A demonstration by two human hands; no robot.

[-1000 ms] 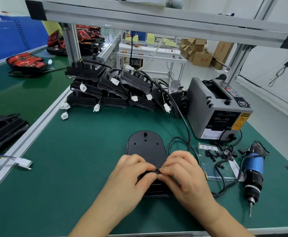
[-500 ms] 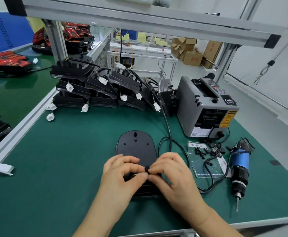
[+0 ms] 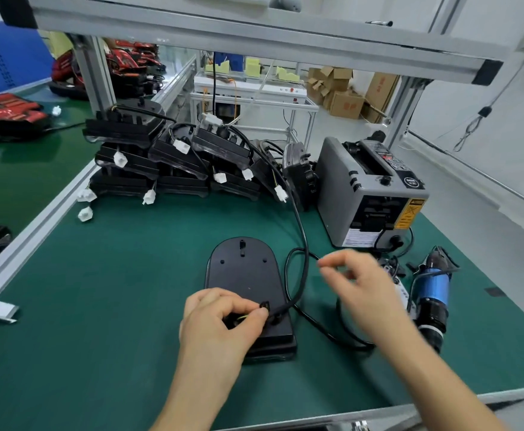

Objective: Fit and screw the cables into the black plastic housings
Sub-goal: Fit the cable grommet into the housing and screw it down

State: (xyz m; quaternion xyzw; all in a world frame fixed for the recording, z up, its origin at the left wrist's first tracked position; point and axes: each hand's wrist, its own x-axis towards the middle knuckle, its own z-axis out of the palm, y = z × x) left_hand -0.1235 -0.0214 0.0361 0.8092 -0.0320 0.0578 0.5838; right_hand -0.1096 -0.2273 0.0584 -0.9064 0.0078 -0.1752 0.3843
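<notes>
A black plastic housing (image 3: pixel 242 275) lies flat on the green mat in front of me. A black cable (image 3: pixel 301 244) loops along its right side and enters it near the front end. My left hand (image 3: pixel 220 325) rests on the housing's near end, thumb and forefinger pinching a small black cable clamp (image 3: pixel 264 305) where the cable goes in. My right hand (image 3: pixel 363 284) hovers to the right of the housing, blurred, fingers loosely curled with nothing seen in them.
A blue electric screwdriver (image 3: pixel 431 290) lies at the right, with small black parts (image 3: pixel 392 267) beside it. A grey tape dispenser (image 3: pixel 369 188) stands behind. Stacked housings with white connectors (image 3: pixel 167 163) fill the back. An aluminium rail (image 3: pixel 36 225) borders the left.
My right hand has let go at the clamp and moved right and up, away from the housing. The left hand stays on the clamp.
</notes>
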